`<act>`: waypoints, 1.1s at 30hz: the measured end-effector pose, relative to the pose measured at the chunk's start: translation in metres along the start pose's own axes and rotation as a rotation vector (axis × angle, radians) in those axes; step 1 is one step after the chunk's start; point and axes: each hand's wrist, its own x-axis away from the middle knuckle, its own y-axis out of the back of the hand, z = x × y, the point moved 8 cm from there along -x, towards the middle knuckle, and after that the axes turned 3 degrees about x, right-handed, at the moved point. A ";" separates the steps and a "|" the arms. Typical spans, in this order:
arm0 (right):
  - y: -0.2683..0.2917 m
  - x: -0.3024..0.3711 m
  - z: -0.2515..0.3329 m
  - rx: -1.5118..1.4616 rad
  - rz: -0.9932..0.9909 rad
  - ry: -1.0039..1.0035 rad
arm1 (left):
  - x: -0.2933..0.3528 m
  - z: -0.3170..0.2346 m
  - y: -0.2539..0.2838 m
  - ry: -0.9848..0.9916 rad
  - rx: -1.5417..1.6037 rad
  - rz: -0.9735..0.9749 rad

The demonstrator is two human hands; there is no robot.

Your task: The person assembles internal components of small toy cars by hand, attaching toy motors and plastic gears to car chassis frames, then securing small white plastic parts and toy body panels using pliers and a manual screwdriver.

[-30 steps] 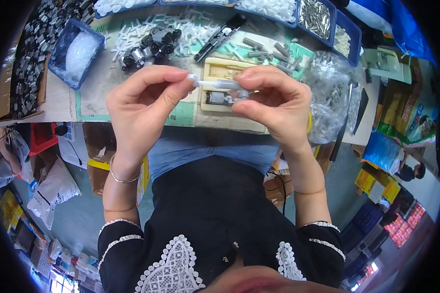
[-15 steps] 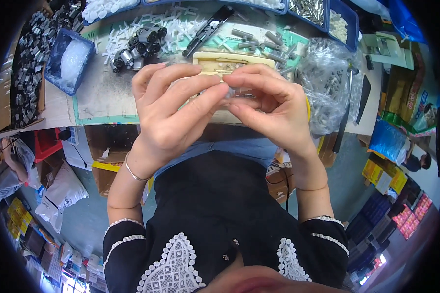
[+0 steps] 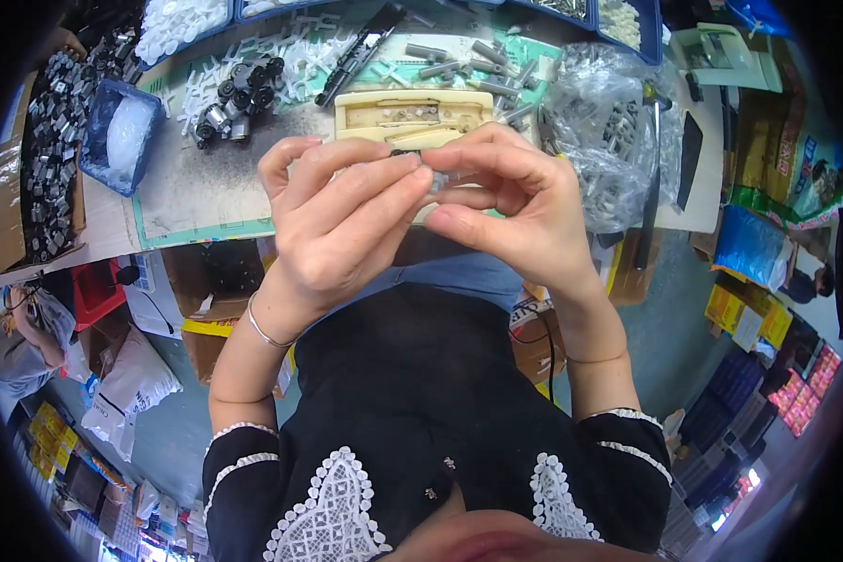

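My left hand [image 3: 332, 220] and my right hand [image 3: 534, 215] meet just above the table's near edge. Between their fingertips is a small greyish part [image 3: 439, 180], mostly covered by the fingers, so its exact kind cannot be told. The left thumb and fingers press together on its left side, while the right fingers curl round its right side. Just beyond the hands lies a cream tray [image 3: 343, 114] with small bits in it. Grey cylinders [image 3: 437, 69] lie behind the tray, beside a long black strip-shaped part [image 3: 356, 64].
White cross-shaped pieces [image 3: 286, 58] and black-and-silver rollers [image 3: 244, 94] lie at the back left. A blue tub [image 3: 94, 155] stands by heaped dark metal parts [image 3: 56, 159]. On the right are a clear plastic bag of grey parts [image 3: 604, 140] and a long-handled tool [image 3: 651, 187].
The table and its contents have shifted slightly left and up in the picture. Both hands stay together on the small part, with the right thumb a little lower.
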 end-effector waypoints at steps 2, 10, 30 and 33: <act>0.004 0.002 -0.004 0.033 -0.016 -0.013 | -0.001 -0.004 -0.009 0.002 -0.056 0.105; 0.056 0.019 -0.023 0.498 -0.199 0.197 | 0.032 0.024 -0.017 0.207 -0.086 0.100; 0.042 -0.004 -0.023 1.041 0.023 0.465 | 0.056 0.021 -0.056 0.133 -0.312 0.159; 0.041 0.007 -0.029 1.187 -0.071 0.498 | 0.053 0.018 -0.056 0.128 -0.344 0.182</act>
